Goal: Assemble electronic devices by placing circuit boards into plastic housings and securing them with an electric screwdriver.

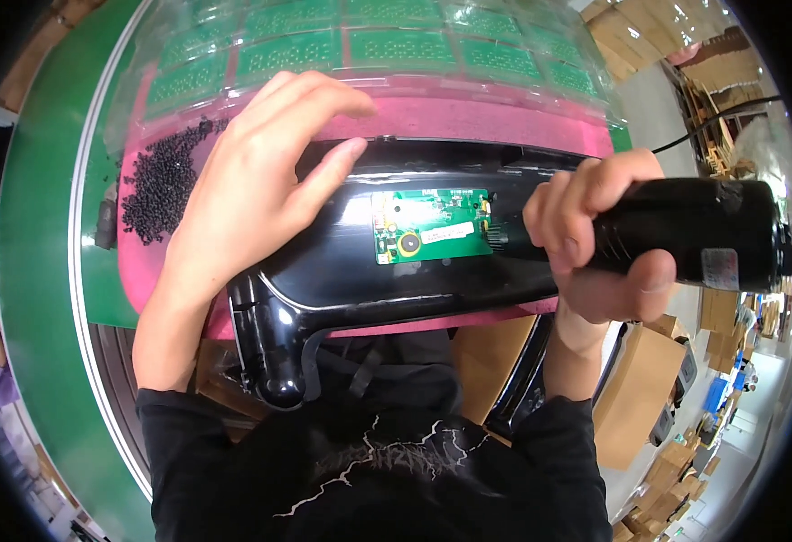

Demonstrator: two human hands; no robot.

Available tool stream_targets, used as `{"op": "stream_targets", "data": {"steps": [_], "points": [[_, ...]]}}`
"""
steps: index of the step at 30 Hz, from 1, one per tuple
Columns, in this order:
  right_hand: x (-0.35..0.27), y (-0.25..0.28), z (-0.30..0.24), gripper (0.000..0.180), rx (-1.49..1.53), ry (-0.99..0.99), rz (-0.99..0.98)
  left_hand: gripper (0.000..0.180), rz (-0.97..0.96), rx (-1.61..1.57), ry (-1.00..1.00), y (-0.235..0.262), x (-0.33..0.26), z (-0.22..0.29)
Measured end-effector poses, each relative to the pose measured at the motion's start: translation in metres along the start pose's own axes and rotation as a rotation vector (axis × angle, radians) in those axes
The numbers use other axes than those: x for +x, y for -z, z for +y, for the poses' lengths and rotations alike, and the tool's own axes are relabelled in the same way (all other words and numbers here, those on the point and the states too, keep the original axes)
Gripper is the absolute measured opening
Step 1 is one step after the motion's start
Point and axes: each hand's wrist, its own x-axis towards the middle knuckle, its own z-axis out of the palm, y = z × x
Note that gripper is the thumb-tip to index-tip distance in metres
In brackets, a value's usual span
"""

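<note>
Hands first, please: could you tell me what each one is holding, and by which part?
The right hand grips a black powered screwdriver around its barrel. The left hand holds nothing; it rests flat on the black plastic housing.

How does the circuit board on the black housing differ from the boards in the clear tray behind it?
The circuit board is single and seated in the black housing, with the electric screwdriver in the right hand pointing at it; the tray boards lie loose in rows. The seated board carries a round part and a white label; the tray boards look bare. Both are green and rectangular. The left hand steadies the housing.
</note>
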Motion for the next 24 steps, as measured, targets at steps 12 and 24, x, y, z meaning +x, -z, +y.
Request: {"op": "stream_targets", "data": {"steps": [12, 24], "points": [[0.032, 0.057, -0.008, 0.037, 0.689, -0.28, 0.527, 0.019, -0.405, 0.05, 0.035, -0.001, -0.012, 0.003], [-0.136, 0.226, -0.015, 0.024, -0.498, 0.403, 1.055, 0.02, 0.56, 0.623, 0.302, 0.14, -0.164, -0.012]]}}
